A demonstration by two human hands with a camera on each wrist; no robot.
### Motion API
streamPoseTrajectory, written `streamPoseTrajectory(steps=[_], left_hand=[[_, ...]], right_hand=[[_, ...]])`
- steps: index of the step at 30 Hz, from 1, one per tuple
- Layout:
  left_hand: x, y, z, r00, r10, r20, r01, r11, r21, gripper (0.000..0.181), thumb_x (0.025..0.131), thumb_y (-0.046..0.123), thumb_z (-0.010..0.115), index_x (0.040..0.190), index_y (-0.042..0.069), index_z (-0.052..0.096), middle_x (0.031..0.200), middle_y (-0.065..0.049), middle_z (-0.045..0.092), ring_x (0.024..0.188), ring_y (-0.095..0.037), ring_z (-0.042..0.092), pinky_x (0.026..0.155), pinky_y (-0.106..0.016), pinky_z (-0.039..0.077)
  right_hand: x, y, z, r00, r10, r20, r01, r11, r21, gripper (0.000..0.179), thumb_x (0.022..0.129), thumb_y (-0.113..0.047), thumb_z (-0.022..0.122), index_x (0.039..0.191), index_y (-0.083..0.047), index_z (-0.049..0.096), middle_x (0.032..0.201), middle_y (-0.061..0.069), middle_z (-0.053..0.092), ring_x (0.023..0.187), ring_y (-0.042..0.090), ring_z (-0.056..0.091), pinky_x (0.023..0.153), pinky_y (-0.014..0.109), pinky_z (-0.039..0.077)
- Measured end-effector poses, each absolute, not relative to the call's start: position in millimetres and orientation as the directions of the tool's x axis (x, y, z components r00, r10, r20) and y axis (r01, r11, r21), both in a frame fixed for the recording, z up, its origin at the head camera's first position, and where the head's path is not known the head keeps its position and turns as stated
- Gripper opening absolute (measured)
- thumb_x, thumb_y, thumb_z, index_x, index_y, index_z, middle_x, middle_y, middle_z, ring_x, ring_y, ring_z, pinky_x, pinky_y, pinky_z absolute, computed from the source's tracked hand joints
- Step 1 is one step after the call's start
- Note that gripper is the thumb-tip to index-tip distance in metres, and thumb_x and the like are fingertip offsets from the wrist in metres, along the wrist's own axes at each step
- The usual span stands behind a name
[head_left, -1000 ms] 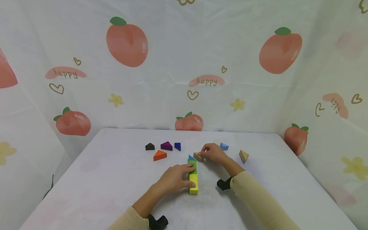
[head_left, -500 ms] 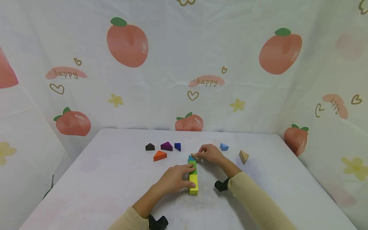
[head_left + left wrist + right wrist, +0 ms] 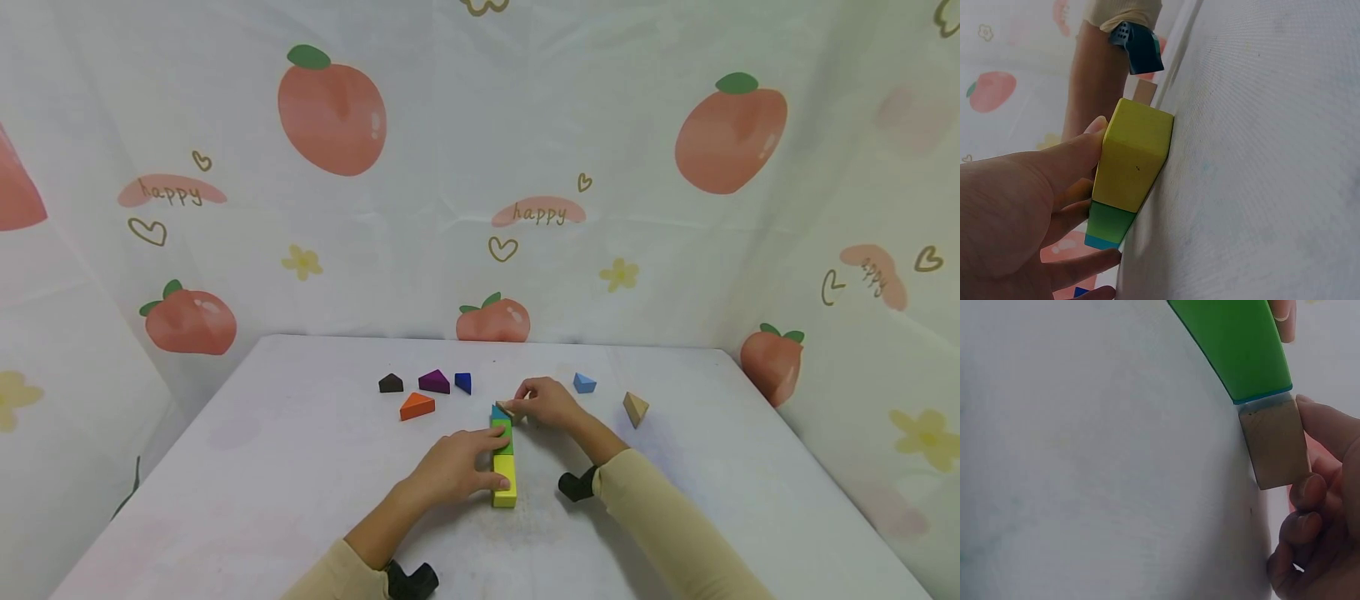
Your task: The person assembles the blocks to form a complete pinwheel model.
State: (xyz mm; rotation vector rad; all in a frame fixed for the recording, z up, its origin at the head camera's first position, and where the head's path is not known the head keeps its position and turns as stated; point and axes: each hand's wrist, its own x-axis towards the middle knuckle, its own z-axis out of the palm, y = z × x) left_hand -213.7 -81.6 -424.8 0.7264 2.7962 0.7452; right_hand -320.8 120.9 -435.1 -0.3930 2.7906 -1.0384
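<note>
A yellow block [image 3: 505, 498] and a green block [image 3: 1235, 350] lie end to end, with a small blue triangular block [image 3: 498, 412] at the far end. My left hand [image 3: 453, 467] rests along the row, its thumb touching the yellow block and its outstretched fingers against the green one. With thumb and fingers, my right hand [image 3: 551, 402] pinches a bare wooden triangular block [image 3: 1275, 444] beside the blue triangle. The right wrist view shows that wooden block right against the row's end, or nearly so. In the head view my right fingers partly cover it.
Dark brown [image 3: 391, 383], purple [image 3: 434, 382], dark blue [image 3: 463, 382] and orange [image 3: 417, 407] triangular blocks lie at the back left. To the right are a light blue triangular block [image 3: 585, 383] and another plain wooden one [image 3: 636, 409]. A printed cloth hangs behind the white table [image 3: 262, 483].
My right hand has slid the wooden block a little to the left, up to the blue triangle. My left hand has stayed in place on the row.
</note>
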Motion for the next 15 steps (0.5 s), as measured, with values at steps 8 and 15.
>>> streamPoseTrajectory(steps=[8,15], left_hand=[[-214.1,-81.5,-424.4,-0.867,0.498,-0.025,0.422,0.759,0.496,0.066,0.082,0.049,0.074,0.14,0.027,0.055,0.147,0.009,0.045,0.133,-0.023,0.044,0.102,-0.05,0.042],[-213.5,-81.2,-424.1,-0.868,0.496,-0.03,0.419,0.763,0.492,0.066,0.081,0.049,0.074,0.14,0.027,0.055,0.148,0.01,0.044,0.133,-0.024,0.044,0.101,-0.051,0.042]], right_hand=[[-318.9,119.8,-435.2,-0.955,-0.29,-0.069,-0.166,0.71,-0.685,0.028,0.084,-0.043,0.075,0.079,-0.016,0.067,0.068,0.001,0.054,0.066,0.018,0.05,0.055,0.026,0.038],[-317.8,119.1,-436.2,-0.953,-0.299,-0.047,-0.192,0.716,-0.671,0.027,0.084,-0.043,0.075,0.079,-0.017,0.068,0.066,0.0,0.051,0.065,0.017,0.049,0.055,0.026,0.037]])
